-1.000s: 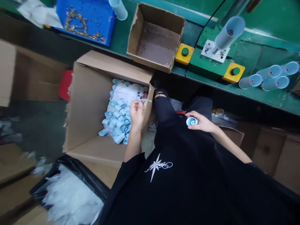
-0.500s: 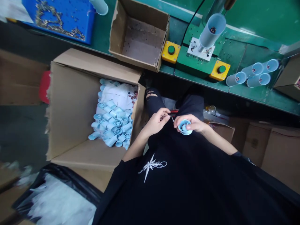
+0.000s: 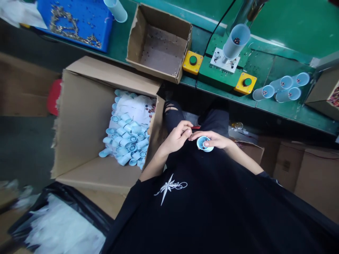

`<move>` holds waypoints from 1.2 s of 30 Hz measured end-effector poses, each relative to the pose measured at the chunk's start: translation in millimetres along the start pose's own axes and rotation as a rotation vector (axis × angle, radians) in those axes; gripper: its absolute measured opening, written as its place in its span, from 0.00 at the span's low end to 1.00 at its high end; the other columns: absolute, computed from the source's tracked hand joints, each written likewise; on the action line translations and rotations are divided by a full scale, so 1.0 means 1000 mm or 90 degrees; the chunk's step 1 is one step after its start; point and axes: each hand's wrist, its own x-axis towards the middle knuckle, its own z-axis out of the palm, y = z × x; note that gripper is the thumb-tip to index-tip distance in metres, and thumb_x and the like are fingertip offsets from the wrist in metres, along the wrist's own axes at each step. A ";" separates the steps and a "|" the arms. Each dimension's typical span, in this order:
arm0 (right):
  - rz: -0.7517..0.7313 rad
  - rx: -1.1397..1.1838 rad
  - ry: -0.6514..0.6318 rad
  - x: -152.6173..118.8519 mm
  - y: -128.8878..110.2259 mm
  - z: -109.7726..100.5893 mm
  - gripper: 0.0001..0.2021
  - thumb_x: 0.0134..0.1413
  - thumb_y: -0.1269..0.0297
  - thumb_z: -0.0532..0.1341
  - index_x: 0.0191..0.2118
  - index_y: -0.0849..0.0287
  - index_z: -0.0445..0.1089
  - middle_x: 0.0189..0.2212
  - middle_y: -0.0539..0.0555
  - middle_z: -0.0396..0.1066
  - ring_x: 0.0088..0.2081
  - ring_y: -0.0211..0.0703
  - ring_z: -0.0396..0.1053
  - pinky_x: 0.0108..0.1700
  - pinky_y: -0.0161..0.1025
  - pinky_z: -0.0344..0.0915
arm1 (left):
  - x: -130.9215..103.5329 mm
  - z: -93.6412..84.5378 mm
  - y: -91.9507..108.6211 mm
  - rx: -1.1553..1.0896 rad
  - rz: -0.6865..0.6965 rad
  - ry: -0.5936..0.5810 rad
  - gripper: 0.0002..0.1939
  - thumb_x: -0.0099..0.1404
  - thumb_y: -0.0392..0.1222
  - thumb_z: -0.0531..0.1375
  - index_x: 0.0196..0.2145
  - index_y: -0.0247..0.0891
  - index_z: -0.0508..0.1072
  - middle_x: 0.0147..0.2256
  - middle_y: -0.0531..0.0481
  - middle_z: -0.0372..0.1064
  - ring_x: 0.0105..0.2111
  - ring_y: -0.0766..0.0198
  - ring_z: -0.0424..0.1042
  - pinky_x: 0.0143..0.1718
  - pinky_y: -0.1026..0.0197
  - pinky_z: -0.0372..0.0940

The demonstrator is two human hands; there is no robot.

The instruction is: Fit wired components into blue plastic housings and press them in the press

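No readable text, label, brand or number. Only mark: white star-and-flourish emblem (image 3: 170, 187) on black shirt (image 3: 212, 211); no letters legible in it.

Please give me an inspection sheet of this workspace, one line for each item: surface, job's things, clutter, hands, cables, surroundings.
Surface: green bench along the top.
Job's things: pale blue tube held over the lap; big carton holds many like it.
Clutter: blue tray of small metal bits; small open box; tubes lying on the bench.
Hands: right hand closed round the tube; left hand pinched at its mouth, contents too small to tell.
Cables: black cable across the bench.
Surroundings: black bag of white scraps; brown cartons at right.
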 end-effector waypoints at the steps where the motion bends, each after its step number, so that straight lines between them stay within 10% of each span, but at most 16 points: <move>1: -0.001 0.003 -0.012 -0.001 0.001 0.000 0.28 0.65 0.44 0.67 0.62 0.56 0.75 0.61 0.61 0.73 0.61 0.50 0.72 0.66 0.46 0.65 | 0.000 0.000 0.001 -0.012 -0.002 -0.002 0.18 0.78 0.59 0.55 0.52 0.43 0.67 0.33 0.52 0.73 0.32 0.63 0.74 0.37 0.60 0.69; 4: -0.009 0.032 -0.030 -0.005 0.003 -0.001 0.25 0.63 0.50 0.70 0.59 0.58 0.77 0.59 0.61 0.76 0.59 0.49 0.73 0.65 0.43 0.66 | 0.001 0.000 0.004 -0.030 -0.003 -0.016 0.19 0.77 0.60 0.56 0.52 0.43 0.68 0.33 0.52 0.73 0.31 0.64 0.73 0.37 0.61 0.69; 9: -0.145 0.356 0.036 -0.013 0.005 0.002 0.22 0.63 0.49 0.65 0.52 0.61 0.79 0.47 0.59 0.79 0.34 0.42 0.77 0.34 0.37 0.74 | 0.006 -0.005 0.011 0.064 -0.036 -0.031 0.16 0.75 0.56 0.59 0.43 0.40 0.75 0.32 0.51 0.75 0.30 0.64 0.72 0.34 0.62 0.67; 25: -0.124 0.409 0.164 -0.015 0.007 -0.001 0.23 0.55 0.46 0.69 0.45 0.62 0.80 0.41 0.60 0.79 0.33 0.46 0.76 0.33 0.43 0.75 | 0.008 -0.012 0.020 0.216 0.066 0.001 0.14 0.76 0.48 0.58 0.33 0.39 0.70 0.34 0.50 0.71 0.34 0.63 0.71 0.40 0.61 0.67; 36: -0.112 0.395 0.200 -0.015 0.003 0.000 0.22 0.53 0.48 0.69 0.44 0.61 0.80 0.40 0.58 0.79 0.32 0.46 0.76 0.32 0.43 0.74 | 0.006 -0.015 0.016 0.250 0.177 0.118 0.11 0.75 0.43 0.62 0.47 0.37 0.83 0.44 0.43 0.81 0.44 0.59 0.81 0.49 0.58 0.75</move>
